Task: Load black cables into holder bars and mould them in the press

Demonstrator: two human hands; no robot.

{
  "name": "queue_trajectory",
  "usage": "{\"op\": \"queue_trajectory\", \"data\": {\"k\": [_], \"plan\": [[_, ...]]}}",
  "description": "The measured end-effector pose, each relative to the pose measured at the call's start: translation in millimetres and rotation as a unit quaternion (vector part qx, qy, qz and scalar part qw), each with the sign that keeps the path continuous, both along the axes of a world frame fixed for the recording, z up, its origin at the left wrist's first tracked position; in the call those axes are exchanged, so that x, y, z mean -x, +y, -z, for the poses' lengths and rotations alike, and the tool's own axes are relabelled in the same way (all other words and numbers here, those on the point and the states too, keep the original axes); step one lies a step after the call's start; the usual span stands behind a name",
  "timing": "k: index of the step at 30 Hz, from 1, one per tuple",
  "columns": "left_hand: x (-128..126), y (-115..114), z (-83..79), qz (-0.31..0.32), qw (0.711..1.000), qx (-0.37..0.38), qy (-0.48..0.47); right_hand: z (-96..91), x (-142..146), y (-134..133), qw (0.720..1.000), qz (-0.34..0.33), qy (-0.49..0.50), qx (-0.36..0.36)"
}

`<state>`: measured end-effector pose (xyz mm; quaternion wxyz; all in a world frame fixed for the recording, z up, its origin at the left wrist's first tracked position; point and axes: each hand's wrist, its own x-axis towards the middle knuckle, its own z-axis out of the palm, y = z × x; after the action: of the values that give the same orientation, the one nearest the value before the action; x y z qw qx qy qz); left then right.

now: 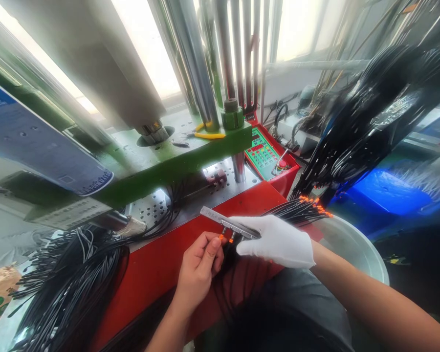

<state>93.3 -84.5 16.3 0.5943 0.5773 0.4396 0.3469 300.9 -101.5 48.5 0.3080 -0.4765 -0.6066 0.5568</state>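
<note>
In the head view, two hands work at one narrow grey metal bar point(211, 214), held above the red metal table point(143, 278). The white-gloved right hand point(275, 240) has its fingers closed around the bar's near end. The bare left hand point(201, 259) pinches one small orange cable tip point(221, 237) between thumb and fingers at the bar's edge; a second orange tip point(231, 240) shows just beside it. Three bundles of black cables appear: one at left point(69, 288), one orange-tipped point(297, 213), one hanging at right point(366, 112). One pair of yellow-handled pliers point(209, 135) lies on the green press plate point(183, 164).
</note>
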Motion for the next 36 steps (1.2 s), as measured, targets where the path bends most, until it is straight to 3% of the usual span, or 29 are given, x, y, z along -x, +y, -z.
{"op": "queue_trajectory", "data": {"k": [5,9,12,14,16,18,20,22,25,29,32,36], "plan": [[-2.8,3.7,-3.3,0.0,0.997,0.064,-0.043,5.9,4.6,-0.9,0.998,0.056,-0.021,-0.023],[-12.1,4.0,-4.3,-0.024,0.996,0.082,-0.042,8.7,6.9,0.3,0.997,0.055,-0.052,-0.034],[-15.9,6.5,-3.0,-0.024,0.998,0.039,0.037,10.3,5.0,6.0,0.997,0.035,-0.039,-0.051],[-10.9,14.1,-3.2,-0.015,0.988,-0.049,0.147,13.4,2.7,13.2,0.999,-0.011,-0.033,-0.03],[2.2,29.9,-6.4,-0.064,0.954,-0.16,0.244,19.4,1.8,22.9,0.996,-0.044,-0.073,-0.005],[22.5,55.4,-13.2,-0.176,0.917,-0.229,0.276,28.3,4.3,34.0,0.983,-0.026,-0.182,-0.009],[45.5,88.4,-21.1,-0.282,0.895,-0.23,0.258,38.0,11.0,44.5,0.949,0.014,-0.312,-0.036],[63.9,123.6,-26.0,-0.315,0.898,-0.196,0.239,46.3,21.5,52.2,0.917,0.033,-0.394,-0.046],[70.6,165.5,-22.8,-0.263,0.943,-0.087,0.182,54.4,41.1,57.7,0.895,0.035,-0.436,-0.086],[47.8,188.7,-9.8,-0.106,0.993,0.018,0.043,60.3,62.3,58.1,0.859,0.044,-0.47,-0.198],[33.0,195.7,-10.3,-0.057,0.996,0.021,-0.065,62.7,65.6,57.9,0.875,0.05,-0.425,-0.227],[31.6,205.1,-32.4,-0.049,0.985,0.003,-0.168,63.0,55.3,57.9,0.907,0.111,-0.333,-0.233]]}}
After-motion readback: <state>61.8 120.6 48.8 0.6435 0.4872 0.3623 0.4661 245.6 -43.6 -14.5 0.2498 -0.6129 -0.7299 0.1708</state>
